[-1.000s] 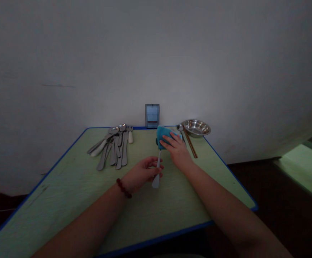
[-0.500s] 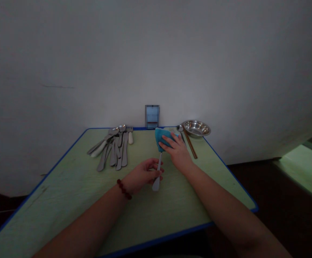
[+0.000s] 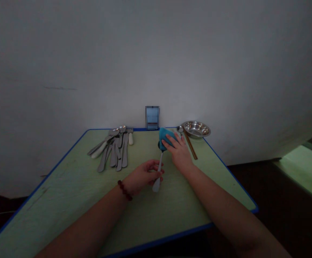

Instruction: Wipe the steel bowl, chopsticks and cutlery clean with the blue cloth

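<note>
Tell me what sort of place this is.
Probably a room in a home, perhaps a dining corner: a green table by a pale wall, with a pile of cutlery and a metal bowl beside brown chopsticks.

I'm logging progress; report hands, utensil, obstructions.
Left hand grips long silver metal utensil. Right hand holds blue fabric cloth against utensil's far end. Cloth hides part of that end.

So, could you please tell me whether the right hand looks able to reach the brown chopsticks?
Probably yes: the brown chopsticks have their near ends beside the right hand, with nothing visible between, though that hand holds the blue cloth.
</note>
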A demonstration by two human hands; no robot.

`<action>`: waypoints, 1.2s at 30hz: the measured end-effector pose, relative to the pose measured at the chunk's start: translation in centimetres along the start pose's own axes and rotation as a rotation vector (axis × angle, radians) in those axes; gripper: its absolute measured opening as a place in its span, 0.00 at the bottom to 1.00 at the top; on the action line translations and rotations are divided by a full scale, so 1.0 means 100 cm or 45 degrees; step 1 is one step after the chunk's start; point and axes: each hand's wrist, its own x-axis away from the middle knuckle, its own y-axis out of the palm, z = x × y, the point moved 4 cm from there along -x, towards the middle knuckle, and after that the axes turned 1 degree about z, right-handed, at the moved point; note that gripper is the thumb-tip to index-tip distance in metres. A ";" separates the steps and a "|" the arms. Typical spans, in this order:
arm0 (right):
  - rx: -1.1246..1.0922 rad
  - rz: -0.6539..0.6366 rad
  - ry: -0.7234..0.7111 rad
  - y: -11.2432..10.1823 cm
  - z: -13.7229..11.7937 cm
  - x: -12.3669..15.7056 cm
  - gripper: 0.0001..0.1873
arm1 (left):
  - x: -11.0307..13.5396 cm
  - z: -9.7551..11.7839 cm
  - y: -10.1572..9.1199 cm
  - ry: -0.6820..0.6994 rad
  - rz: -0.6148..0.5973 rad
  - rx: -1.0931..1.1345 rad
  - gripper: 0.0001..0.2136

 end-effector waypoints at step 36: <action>-0.160 -0.029 -0.105 0.004 -0.010 0.001 0.25 | 0.001 0.002 0.002 0.028 0.000 0.052 0.14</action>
